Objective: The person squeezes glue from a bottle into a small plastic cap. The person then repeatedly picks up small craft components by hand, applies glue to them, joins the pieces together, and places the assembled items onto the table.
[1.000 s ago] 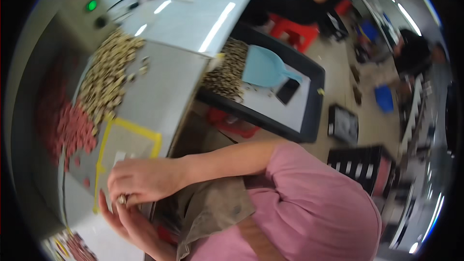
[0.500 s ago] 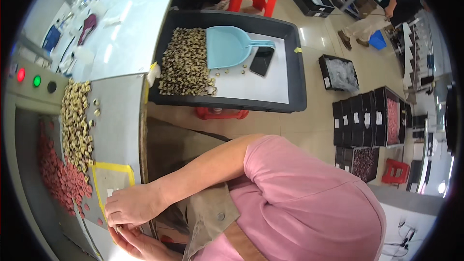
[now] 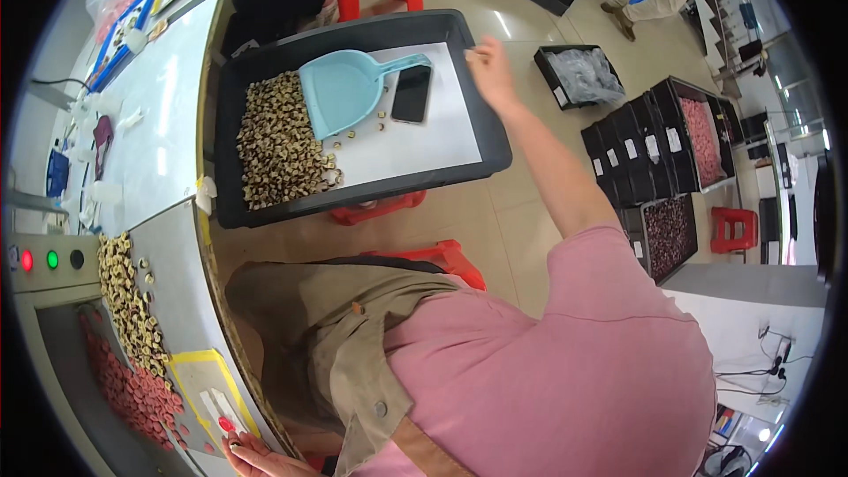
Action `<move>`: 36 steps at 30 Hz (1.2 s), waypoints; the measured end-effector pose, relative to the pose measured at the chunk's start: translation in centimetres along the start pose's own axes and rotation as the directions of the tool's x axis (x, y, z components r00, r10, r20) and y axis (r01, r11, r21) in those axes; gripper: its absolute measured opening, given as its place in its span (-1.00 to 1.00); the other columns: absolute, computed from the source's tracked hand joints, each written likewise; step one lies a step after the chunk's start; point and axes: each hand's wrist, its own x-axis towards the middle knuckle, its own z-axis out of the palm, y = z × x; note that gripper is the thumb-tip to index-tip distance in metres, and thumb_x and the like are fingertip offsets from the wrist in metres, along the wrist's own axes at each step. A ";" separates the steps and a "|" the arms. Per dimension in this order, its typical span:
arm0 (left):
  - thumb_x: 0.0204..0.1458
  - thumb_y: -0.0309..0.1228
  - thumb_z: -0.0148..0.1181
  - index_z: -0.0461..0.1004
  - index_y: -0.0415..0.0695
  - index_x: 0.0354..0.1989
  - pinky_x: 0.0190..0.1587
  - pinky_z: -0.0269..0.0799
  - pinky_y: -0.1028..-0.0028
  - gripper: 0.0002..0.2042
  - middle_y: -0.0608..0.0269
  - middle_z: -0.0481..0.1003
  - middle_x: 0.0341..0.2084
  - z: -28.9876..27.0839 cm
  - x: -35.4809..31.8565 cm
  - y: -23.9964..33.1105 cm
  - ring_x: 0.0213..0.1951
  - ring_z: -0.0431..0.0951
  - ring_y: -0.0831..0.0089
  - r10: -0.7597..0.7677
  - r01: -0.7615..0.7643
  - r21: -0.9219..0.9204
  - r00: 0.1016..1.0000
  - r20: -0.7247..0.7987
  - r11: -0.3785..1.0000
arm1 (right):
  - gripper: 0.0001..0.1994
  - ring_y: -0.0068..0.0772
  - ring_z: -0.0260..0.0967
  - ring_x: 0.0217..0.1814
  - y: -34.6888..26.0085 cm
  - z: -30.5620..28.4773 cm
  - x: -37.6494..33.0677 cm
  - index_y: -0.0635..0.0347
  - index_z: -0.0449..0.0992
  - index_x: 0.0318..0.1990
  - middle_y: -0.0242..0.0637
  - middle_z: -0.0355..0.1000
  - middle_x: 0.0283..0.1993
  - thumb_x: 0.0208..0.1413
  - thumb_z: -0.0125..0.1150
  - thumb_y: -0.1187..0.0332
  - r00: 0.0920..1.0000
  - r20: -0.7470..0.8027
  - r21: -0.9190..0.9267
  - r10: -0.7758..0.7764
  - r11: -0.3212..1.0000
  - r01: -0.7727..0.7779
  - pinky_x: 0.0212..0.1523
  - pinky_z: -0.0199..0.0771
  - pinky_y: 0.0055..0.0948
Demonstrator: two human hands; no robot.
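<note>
Right hand point(image 3: 489, 72) swung off the left to the black tray's point(image 3: 491, 137) right rim, fingers curled, contents can't tell; left hand point(image 3: 263, 459) near a red piece point(image 3: 227, 424) by yellow tape point(image 3: 200, 356), grip unclear. Looks partway: dark-rimmed pieces point(image 3: 283, 146) heaped in tray, pale pieces point(image 3: 124, 287) and pink pieces point(image 3: 146, 393) left on bench point(image 3: 177, 269). Dustpan point(image 3: 340, 93) and phone point(image 3: 412, 94) crowd tray.

The rectangular black plastic tray point(image 3: 492, 140) is looking matt, while the pale blue scoop-shaped plastic dustpan point(image 3: 340, 93) is looking smooth.

Red stool point(image 3: 737, 215) near stacked black crates point(image 3: 638, 143)
</note>
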 end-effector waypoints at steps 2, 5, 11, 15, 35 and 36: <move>0.26 -0.37 -0.10 0.31 -0.42 0.03 0.09 0.39 0.40 -0.67 -0.07 0.41 0.00 0.6 -0.7 0.7 0.02 0.46 0.24 0.001 -0.001 0.024 1.000 0.003 1.000 | -0.49 -0.45 0.41 -0.26 7.0 -4.2 0.4 0.36 0.19 0.14 -0.23 0.43 -0.19 0.07 0.17 0.35 0.957 -0.078 -0.176 0.278 0.941 -0.288 -0.23 0.44 -0.49; 0.26 -0.36 -0.11 0.30 -0.41 0.06 0.10 0.38 0.39 -0.66 -0.06 0.41 0.02 1.0 -1.2 0.7 0.04 0.44 0.23 -0.025 0.024 0.022 0.999 0.022 0.999 | -0.42 -0.38 0.43 -0.42 19.0 -7.9 0.5 0.43 0.11 0.18 -0.13 0.43 -0.29 0.02 0.16 0.41 0.826 -0.081 0.022 0.558 0.829 -0.559 -0.43 0.45 -0.47; 0.26 -0.36 -0.09 0.33 -0.38 0.05 0.08 0.40 0.40 -0.66 -0.04 0.43 0.00 0.5 0.4 1.3 0.03 0.46 0.25 -0.031 0.030 0.007 0.999 0.018 1.000 | -0.27 -0.43 0.38 -0.58 22.6 -12.5 -2.2 0.41 -0.06 0.30 -0.12 0.42 -0.45 0.01 0.17 0.42 0.709 -0.146 0.051 0.690 0.721 -0.691 -0.64 0.37 -0.47; 0.25 -0.33 -0.06 0.38 -0.35 0.02 0.02 0.44 0.42 -0.67 0.01 0.48 -0.06 -0.7 -0.1 1.3 -0.04 0.51 0.28 0.006 -0.006 0.031 1.000 -0.006 0.999 | -0.22 -0.45 0.36 -0.62 16.7 -14.5 -0.7 0.39 -0.12 0.33 -0.16 0.42 -0.51 0.01 0.18 0.39 0.644 -0.154 -0.005 0.749 0.651 -0.759 -0.66 0.35 -0.46; 0.27 -0.27 -0.11 0.45 -0.29 -0.02 -0.03 0.43 0.45 -0.66 0.08 0.51 -0.10 -2.2 0.4 2.0 -0.08 0.52 0.33 -0.003 0.000 0.155 1.000 0.023 0.988 | -0.34 -0.43 0.37 -0.64 14.4 -17.0 -1.6 0.57 0.01 0.11 -0.15 0.44 -0.55 -0.01 0.21 0.33 0.636 -0.188 -0.015 0.749 0.645 -0.764 -0.73 0.26 -0.44; 0.27 -0.27 -0.11 0.45 -0.29 -0.02 -0.03 0.43 0.46 -0.65 0.08 0.51 -0.10 -2.2 0.4 2.0 -0.08 0.52 0.33 -0.007 0.006 0.134 1.000 0.009 0.991 | -0.34 -0.43 0.37 -0.64 14.2 -17.1 -1.5 0.57 0.01 0.11 -0.15 0.44 -0.55 -0.01 0.21 0.33 0.641 -0.190 -0.012 0.743 0.651 -0.759 -0.73 0.26 -0.44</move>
